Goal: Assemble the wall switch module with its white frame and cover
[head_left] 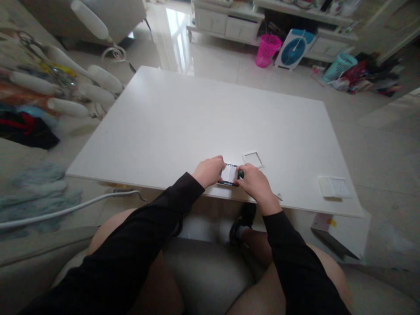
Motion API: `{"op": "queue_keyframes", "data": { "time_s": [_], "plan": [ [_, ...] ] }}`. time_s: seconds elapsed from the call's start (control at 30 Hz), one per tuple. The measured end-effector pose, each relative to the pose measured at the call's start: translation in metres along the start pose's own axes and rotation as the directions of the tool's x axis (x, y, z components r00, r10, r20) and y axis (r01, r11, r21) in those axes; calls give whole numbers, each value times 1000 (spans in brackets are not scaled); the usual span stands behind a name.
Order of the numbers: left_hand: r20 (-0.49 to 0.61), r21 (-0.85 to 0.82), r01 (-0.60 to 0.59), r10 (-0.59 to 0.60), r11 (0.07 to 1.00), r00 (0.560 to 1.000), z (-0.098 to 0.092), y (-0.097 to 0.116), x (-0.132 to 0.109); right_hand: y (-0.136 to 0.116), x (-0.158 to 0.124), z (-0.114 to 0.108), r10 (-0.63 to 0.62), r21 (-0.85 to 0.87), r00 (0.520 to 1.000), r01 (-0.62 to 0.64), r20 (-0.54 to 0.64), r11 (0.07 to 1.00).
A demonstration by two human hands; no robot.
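A wall switch (229, 173) with a white rocker face and a dark surround is held near the front edge of the white table (197, 113). My left hand (210, 171) grips its left side, fingers closed. On the opposite side, my right hand (254, 180) pinches the right edge. A dark green handle end (241, 174) shows inside the right hand, and a thin metal tip (279, 197) sticks out past its heel; they look like one screwdriver, mostly hidden by the palm. Just beyond the right hand, a square white cover frame (253, 159) lies on the table.
White switch or socket plates (334, 187) lie at the table's right end. A lamp with white arms (98, 78) stands by the left edge. Beyond the table are a pink basket (267, 50), a blue-and-white fan (293, 49) and a teal basket (340, 66).
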State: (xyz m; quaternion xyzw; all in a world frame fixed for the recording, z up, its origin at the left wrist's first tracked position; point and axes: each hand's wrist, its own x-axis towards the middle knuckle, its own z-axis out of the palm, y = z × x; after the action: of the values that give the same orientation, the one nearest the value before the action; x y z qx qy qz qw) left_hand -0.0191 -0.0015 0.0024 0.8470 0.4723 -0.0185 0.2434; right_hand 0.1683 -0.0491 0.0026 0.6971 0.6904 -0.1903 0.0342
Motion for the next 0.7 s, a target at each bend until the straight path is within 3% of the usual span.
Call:
{"op": "queue_keyframes", "data": {
  "time_s": [0.5, 0.7],
  "plan": [
    [-65, -17, 22, -23, 1000, 998, 5, 0, 2, 4, 2, 4, -11, 49, 1000, 12, -26, 999],
    [-51, -33, 46, -48, 998, 998, 4, -1, 7, 21, 10, 4, -38, 263, 997, 53, -63, 963]
  ]
}}
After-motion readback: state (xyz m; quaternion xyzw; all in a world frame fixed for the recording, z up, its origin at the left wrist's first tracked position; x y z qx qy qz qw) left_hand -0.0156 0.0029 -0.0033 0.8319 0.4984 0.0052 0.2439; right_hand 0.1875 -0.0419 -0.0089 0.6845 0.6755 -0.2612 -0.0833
